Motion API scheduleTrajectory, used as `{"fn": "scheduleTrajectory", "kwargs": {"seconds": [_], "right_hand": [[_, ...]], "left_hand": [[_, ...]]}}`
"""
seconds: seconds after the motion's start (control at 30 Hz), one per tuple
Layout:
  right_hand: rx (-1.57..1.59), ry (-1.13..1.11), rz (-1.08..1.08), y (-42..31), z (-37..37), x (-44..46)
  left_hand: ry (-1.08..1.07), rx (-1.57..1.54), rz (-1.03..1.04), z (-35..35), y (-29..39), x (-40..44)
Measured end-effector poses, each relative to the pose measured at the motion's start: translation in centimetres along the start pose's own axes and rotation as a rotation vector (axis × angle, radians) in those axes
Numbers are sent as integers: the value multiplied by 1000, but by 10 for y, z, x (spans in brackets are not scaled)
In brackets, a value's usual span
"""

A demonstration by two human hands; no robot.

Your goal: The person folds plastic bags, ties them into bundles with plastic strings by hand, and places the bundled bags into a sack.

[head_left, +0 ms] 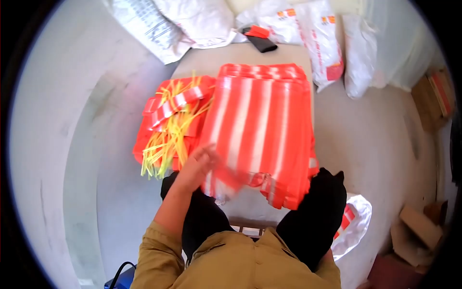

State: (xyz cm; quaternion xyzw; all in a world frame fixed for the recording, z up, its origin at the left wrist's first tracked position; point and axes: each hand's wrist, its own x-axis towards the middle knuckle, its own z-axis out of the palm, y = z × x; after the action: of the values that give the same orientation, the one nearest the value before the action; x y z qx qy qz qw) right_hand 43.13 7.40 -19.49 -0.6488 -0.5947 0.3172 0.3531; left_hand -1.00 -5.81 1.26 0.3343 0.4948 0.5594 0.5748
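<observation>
Brown shirt [240, 262] and black trousers [310, 214] fill the foreground, the knees flanking the near end of a bench [192, 63]. Red-and-white striped stack [252, 115] lies along the bench's right edge, its near border uneven. Blurred left hand [199, 164] is at the stack's near left corner; whether it grips anything cannot be told. The right hand is out of sight past the right thigh, apart from the left. Beside the stack, a red bundle [142, 137] bearing yellow strands [168, 144] overhangs the bench's left edge. Likely faults: a tug at the near corner could skew the layers; a knock could tip the bundle over the left edge; loose strands could snag the fingers. Around the far edge, white bags [321, 41] carry orange marks and red print, and a grey-printed bag [139, 24] dense lines, all illegible.
</observation>
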Motion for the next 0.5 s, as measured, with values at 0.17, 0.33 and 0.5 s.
{"fn": "scheduleTrajectory", "kwargs": {"seconds": [0.17, 0.33, 0.5], "right_hand": [[127, -128, -150, -107, 32, 37], [25, -149, -20, -49, 29, 7], [-136, -128, 375, 79, -13, -79]], "left_hand": [[620, -4, 227, -101, 17, 40], [879, -100, 402, -184, 28, 71], [1023, -8, 358, -274, 35, 100]]}}
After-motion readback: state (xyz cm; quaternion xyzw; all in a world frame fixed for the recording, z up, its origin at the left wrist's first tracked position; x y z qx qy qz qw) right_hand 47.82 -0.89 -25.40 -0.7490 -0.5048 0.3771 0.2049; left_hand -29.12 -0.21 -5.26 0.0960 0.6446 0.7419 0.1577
